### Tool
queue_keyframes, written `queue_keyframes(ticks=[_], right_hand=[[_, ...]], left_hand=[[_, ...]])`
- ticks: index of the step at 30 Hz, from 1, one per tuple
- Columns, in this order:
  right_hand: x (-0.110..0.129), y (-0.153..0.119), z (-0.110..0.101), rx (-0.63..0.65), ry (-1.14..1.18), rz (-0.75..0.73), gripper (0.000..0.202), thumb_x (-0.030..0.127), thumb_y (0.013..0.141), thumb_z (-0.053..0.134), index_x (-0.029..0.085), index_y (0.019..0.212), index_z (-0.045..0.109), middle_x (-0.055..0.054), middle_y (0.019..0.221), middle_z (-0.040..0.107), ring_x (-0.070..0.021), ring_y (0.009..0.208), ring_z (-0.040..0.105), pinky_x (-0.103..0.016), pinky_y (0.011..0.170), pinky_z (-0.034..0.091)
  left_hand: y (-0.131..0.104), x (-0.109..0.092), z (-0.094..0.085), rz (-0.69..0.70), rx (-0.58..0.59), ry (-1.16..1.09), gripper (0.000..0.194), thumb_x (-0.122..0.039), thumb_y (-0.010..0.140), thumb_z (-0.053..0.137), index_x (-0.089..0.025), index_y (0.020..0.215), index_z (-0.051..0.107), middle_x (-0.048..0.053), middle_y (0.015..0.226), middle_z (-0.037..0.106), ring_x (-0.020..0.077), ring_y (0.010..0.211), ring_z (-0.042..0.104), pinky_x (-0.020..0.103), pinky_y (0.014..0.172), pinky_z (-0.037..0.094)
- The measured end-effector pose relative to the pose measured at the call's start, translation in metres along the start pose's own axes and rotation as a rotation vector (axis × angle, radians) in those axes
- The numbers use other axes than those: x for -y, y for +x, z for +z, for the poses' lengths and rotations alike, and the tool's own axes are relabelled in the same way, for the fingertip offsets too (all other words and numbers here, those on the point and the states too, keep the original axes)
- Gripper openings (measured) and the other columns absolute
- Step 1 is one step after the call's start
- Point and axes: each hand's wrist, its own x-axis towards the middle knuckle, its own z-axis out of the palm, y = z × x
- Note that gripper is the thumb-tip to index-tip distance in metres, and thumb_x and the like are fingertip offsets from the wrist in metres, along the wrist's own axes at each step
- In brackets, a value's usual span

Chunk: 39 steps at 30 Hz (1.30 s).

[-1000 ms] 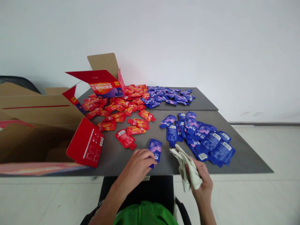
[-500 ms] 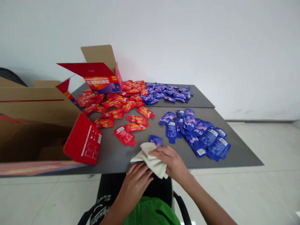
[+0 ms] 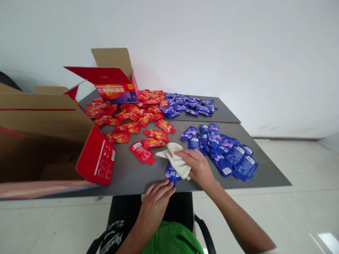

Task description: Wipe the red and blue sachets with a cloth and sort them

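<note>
Before white wall [image 3: 238, 53]: grey tabletop [image 3: 131, 176], tiled floor [image 3: 304, 169]

One cloth [image 3: 175, 160] clenched in right hand [image 3: 198, 167], over one blue pouch [image 3: 171, 173]; left hand [image 3: 156, 199], fingers extended, touches pouch's near end. Overlapping, uncountable: red pouches [image 3: 156, 134] left of cloth, blue heaps [image 3: 233, 153] right and beyond. Left of cloth, two open: near carton [image 3: 97, 158], inside shadowed; far carton [image 3: 113, 91], inside hidden.

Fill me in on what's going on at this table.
A person's right hand holds a bunched pale cloth over the upper part of a blue pouch, while the left hand rests at its near end, by the table's front edge. A heap of blue pouches lies to the right, with loose red pouches ahead and leftward. Farther back are more blue pouches and an open red carton; a bigger open box stands at left.
</note>
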Motion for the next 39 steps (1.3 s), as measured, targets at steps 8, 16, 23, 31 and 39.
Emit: queue_keyframes(ticks=[8, 16, 23, 31, 39], right_hand=[[-0.017, -0.007, 0.021, 0.129, 0.062, -0.006, 0.042, 0.012, 0.096, 0.068, 0.025, 0.135, 0.068, -0.009, 0.126, 0.075, -0.0242, 0.104, 0.067, -0.037, 0.089, 0.054], [0.003, -0.007, 0.002, 0.009, 0.059, 0.011, 0.044, 0.017, 0.101, 0.061, 0.029, 0.144, 0.063, -0.009, 0.13, 0.073, -0.0246, 0.103, 0.067, -0.04, 0.088, 0.052], [-0.01, -0.015, 0.025, 0.109, 0.152, -0.029, 0.042, 0.014, 0.097, 0.068, 0.029, 0.136, 0.068, -0.007, 0.124, 0.075, -0.0225, 0.102, 0.068, -0.035, 0.087, 0.055], [-0.006, -0.004, 0.006, -0.014, 0.063, 0.009, 0.049, 0.014, 0.099, 0.062, 0.031, 0.145, 0.062, -0.008, 0.131, 0.073, -0.0252, 0.108, 0.068, -0.04, 0.091, 0.054], [-0.016, -0.016, 0.021, 0.075, 0.149, 0.032, 0.041, 0.015, 0.096, 0.067, 0.028, 0.135, 0.069, -0.008, 0.124, 0.075, -0.0241, 0.102, 0.068, -0.037, 0.087, 0.057]], left_hand=[[0.002, -0.002, -0.001, -0.009, -0.018, -0.037, 0.037, -0.011, 0.103, 0.052, -0.027, 0.131, 0.069, 0.002, 0.124, 0.077, 0.0238, 0.118, 0.069, 0.043, 0.099, 0.051], [0.0, -0.003, 0.001, -0.04, -0.03, -0.04, 0.031, -0.011, 0.102, 0.053, -0.025, 0.122, 0.073, 0.003, 0.122, 0.078, 0.0242, 0.117, 0.069, 0.044, 0.101, 0.05], [0.001, -0.003, 0.002, -0.059, -0.024, -0.052, 0.033, -0.011, 0.103, 0.053, -0.027, 0.124, 0.072, 0.002, 0.12, 0.078, 0.0245, 0.116, 0.069, 0.044, 0.099, 0.05], [0.003, -0.005, 0.0, -0.047, -0.049, -0.026, 0.033, -0.011, 0.101, 0.056, -0.026, 0.124, 0.073, 0.003, 0.121, 0.078, 0.0241, 0.116, 0.07, 0.043, 0.099, 0.052], [0.005, -0.005, 0.001, -0.065, -0.06, -0.047, 0.031, -0.013, 0.102, 0.056, -0.027, 0.124, 0.073, 0.002, 0.118, 0.079, 0.024, 0.114, 0.07, 0.043, 0.097, 0.051]])
